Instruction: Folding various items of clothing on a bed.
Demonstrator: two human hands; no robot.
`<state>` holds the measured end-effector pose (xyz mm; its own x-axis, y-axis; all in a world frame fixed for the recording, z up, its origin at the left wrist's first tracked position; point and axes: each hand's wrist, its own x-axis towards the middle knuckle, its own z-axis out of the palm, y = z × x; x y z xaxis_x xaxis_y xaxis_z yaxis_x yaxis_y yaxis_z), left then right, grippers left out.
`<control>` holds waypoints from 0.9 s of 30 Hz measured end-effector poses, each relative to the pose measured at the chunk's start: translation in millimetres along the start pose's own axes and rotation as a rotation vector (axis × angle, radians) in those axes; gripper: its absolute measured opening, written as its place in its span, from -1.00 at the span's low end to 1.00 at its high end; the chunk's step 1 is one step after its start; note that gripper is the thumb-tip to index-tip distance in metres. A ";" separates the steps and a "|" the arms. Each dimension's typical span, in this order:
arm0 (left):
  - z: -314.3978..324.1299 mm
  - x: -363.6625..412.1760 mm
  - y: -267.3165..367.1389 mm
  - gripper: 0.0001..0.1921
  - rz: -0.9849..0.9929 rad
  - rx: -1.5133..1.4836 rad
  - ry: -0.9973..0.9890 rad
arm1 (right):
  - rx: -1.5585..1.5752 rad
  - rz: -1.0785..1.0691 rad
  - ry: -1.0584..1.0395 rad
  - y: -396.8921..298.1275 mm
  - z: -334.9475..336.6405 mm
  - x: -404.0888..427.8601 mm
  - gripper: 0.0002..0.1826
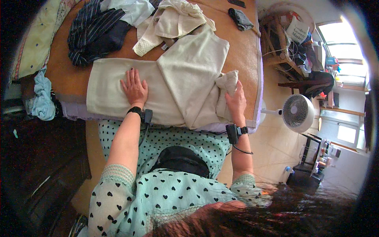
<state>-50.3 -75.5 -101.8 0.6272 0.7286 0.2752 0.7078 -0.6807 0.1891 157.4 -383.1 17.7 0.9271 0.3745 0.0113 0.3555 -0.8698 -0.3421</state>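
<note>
A pair of beige trousers (195,62) lies on the brown mat (245,53) of a bed in front of me, one leg laid flat to the left and the other angled away from me. My left hand (135,89) rests palm down on the flat leg, fingers apart. At the waist end, on the right, my right hand (237,102) is at the bunched edge of the cloth, with its thumb and fingers around the fold. Beyond the trousers lies a crumpled cream knitted garment (177,20).
Dark striped clothing (94,35) and a white cloth (131,11) lie at the back left. A folded grey garment (240,19) is at the back right. Right of the bed stands a white fan (297,113). A light blue cloth (43,96) hangs at the left.
</note>
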 end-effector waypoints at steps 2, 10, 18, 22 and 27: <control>-0.5 -0.6 -0.6 -0.40 0.001 -0.004 0.008 | -0.033 -0.020 0.012 -8.2 3.7 -3.8 -0.17; 2.1 -1.7 -1.6 -0.39 0.010 0.001 0.013 | -0.067 -0.148 -0.145 -52.5 26.3 -24.7 -0.16; 0.8 -0.6 2.6 -0.38 0.008 0.022 -0.003 | 0.185 -0.458 -0.184 -44.1 49.2 -32.7 -0.55; 4.4 -4.5 -1.3 -0.38 -0.002 0.043 0.004 | -0.045 -0.658 -0.044 -33.4 36.7 -27.3 -0.54; 10.9 -3.3 1.1 -0.39 0.041 0.035 0.008 | -0.122 -0.640 -0.234 -0.8 75.7 -31.7 -0.35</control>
<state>-48.1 -77.8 -112.8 0.6535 0.6994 0.2894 0.6926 -0.7068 0.1442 118.8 -369.9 -53.5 0.4854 0.8737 -0.0317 0.8477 -0.4792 -0.2276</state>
